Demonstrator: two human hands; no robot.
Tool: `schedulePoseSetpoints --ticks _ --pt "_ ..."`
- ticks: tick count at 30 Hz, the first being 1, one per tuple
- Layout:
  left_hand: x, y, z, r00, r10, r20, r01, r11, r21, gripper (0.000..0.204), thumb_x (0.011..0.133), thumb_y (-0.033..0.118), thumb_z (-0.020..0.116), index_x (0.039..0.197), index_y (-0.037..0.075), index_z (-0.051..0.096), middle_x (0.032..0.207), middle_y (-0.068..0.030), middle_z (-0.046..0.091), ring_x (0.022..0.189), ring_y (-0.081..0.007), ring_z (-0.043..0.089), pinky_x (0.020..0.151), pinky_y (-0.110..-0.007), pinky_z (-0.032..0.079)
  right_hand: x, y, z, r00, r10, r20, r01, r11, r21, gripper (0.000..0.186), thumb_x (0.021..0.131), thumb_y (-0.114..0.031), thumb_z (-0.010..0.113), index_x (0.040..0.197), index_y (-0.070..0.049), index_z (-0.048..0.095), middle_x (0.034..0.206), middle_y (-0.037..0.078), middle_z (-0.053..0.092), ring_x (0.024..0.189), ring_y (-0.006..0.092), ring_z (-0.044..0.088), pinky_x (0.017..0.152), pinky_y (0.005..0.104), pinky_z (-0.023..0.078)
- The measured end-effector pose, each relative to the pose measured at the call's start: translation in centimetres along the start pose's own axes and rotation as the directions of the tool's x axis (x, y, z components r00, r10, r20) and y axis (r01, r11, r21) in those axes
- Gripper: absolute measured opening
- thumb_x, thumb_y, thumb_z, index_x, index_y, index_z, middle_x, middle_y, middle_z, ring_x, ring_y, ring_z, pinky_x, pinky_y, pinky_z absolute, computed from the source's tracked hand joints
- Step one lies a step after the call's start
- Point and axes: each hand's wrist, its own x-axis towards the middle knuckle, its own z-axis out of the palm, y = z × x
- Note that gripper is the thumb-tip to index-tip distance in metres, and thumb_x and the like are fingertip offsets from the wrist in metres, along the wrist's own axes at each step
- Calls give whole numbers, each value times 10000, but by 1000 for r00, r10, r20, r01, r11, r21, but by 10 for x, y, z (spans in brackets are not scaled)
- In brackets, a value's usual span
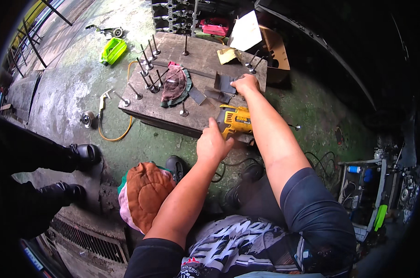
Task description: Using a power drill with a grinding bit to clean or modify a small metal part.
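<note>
as our left hand (213, 142) grips a yellow power drill (237, 120), our right hand (246, 84) pinches a dark sheet (224, 84), engine valves (184, 112) nearby

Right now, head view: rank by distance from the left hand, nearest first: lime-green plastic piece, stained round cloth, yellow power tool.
From the left hand:
1. yellow power tool: at the hand, by the bench's near edge
2. stained round cloth: on the bench, ahead and to the left
3. lime-green plastic piece: on the floor, beyond the bench's left side
</note>
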Motion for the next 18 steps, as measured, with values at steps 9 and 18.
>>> schedulePoseSetpoints --ticks 9,18 --pt "6 -11 1 995 5 -95 1 998 69 871 760 364 793 1408 -47 382 1067 -271 688 974 -424 701 861 -491 570 -22 78 -119 929 -259 -266 265 964 -16 332 896 -194 711 1213 -120 651 1153 128 723 1094 320 685 939 417 536" --pt "12 -8 10 986 57 -158 -43 995 87 782 778 382 754 1351 -35 425 1041 -306 698 1008 -467 678 885 -505 534 -90 191 -137 835 -535 -128 451 800 -396 164 838 -226 737 966 -126 762 1123 27 717 1143 285 595 1008 408 476"
